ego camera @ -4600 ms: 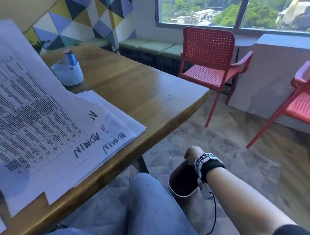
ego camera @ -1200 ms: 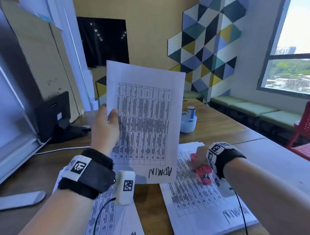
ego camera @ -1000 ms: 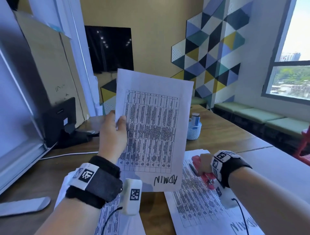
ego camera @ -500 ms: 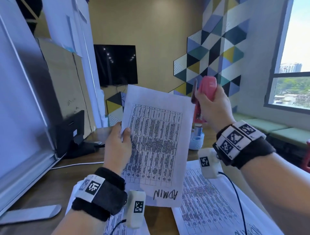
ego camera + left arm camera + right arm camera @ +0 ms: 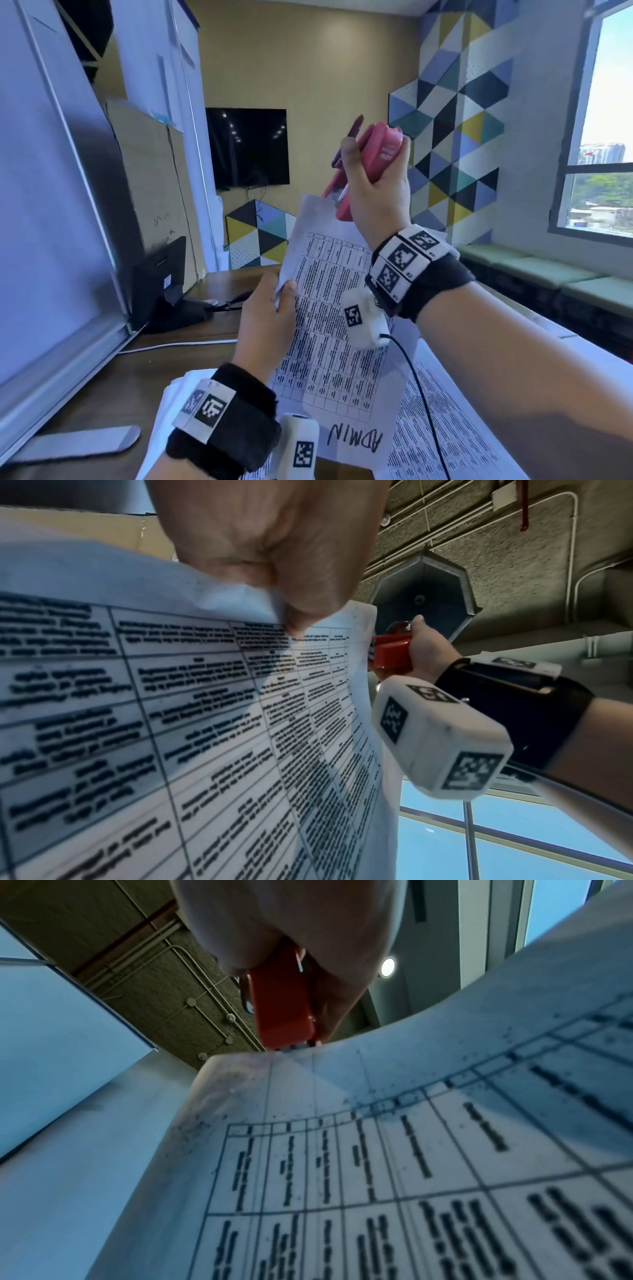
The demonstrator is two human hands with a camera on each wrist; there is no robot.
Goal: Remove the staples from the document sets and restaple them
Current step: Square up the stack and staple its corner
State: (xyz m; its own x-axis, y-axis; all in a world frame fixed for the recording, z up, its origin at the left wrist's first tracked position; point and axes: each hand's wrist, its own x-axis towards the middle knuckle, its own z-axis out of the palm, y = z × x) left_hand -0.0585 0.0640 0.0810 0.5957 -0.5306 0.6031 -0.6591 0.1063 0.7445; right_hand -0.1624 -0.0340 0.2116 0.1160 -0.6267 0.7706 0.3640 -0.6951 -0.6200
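Observation:
My left hand (image 5: 270, 322) pinches the left edge of a printed document set (image 5: 329, 359) marked ADMIN and holds it upright above the table. My right hand (image 5: 373, 185) grips a red stapler (image 5: 370, 161) tilted nose-down at the sheet's top edge. In the left wrist view the left hand (image 5: 284, 569) pinches the document set (image 5: 171, 737) and the stapler (image 5: 390, 653) sits past its far edge. In the right wrist view the stapler (image 5: 284, 1010) has its mouth at the top edge of the document set (image 5: 377, 1164); whether the paper sits inside it I cannot tell.
More printed sheets (image 5: 455, 431) lie on the wooden table (image 5: 113, 387) under my arms. A monitor (image 5: 51, 205) on a grey foot (image 5: 82, 442) stands at the left, with a black device (image 5: 161, 287) and a white cable behind it. A window is at the right.
My right hand took the stapler from the sheets on the table and raised it to the top edge of the held document set. The left hand kept the set upright throughout.

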